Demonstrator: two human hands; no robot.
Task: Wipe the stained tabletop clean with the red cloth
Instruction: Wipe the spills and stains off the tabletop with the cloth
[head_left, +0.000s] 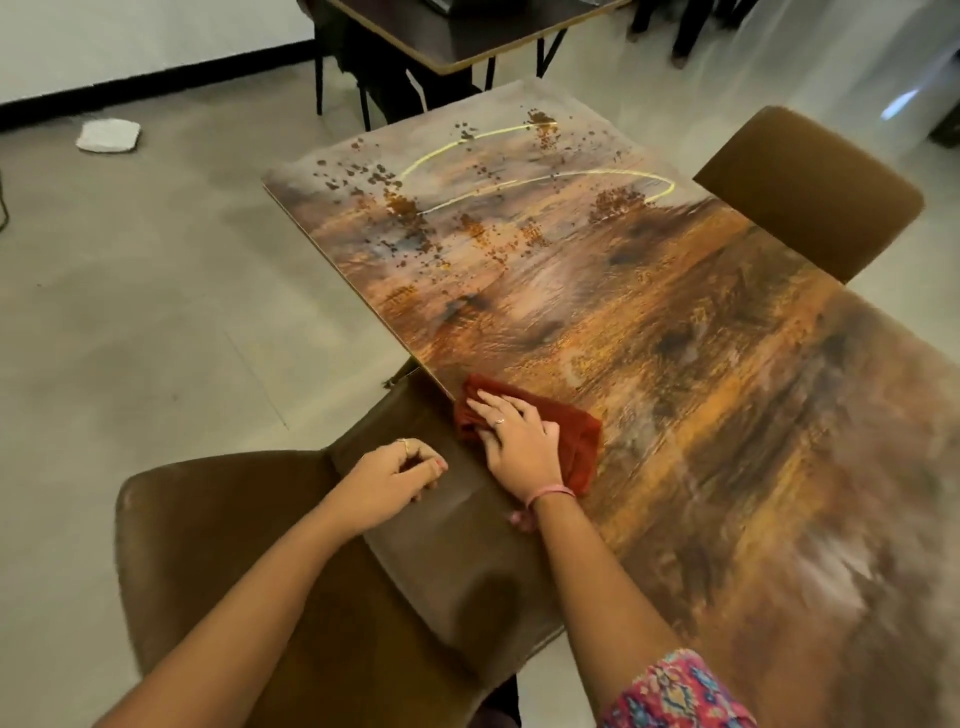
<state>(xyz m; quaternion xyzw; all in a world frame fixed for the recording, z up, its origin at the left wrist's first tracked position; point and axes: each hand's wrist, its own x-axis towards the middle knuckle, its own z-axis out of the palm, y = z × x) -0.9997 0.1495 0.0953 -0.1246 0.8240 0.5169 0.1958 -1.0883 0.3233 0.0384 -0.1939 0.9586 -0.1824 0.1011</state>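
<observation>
Fingers (491, 404) of the right hand (519, 441) are lying flat, pressing the red cloth (576, 431) onto the desk (675, 364) at its near left edge, well short of the stains (405, 208). Left hand (387, 480), loosely curled and holding nothing, is resting on the chair (234, 519), seemingly for balance.

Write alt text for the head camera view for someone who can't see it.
A person's right hand presses a red cloth flat at the near left edge of a wood-pattern tabletop, while dark stains cover its far end. The left hand rests curled on a brown chair.

no readable text, labels or numbers anywhere
</observation>
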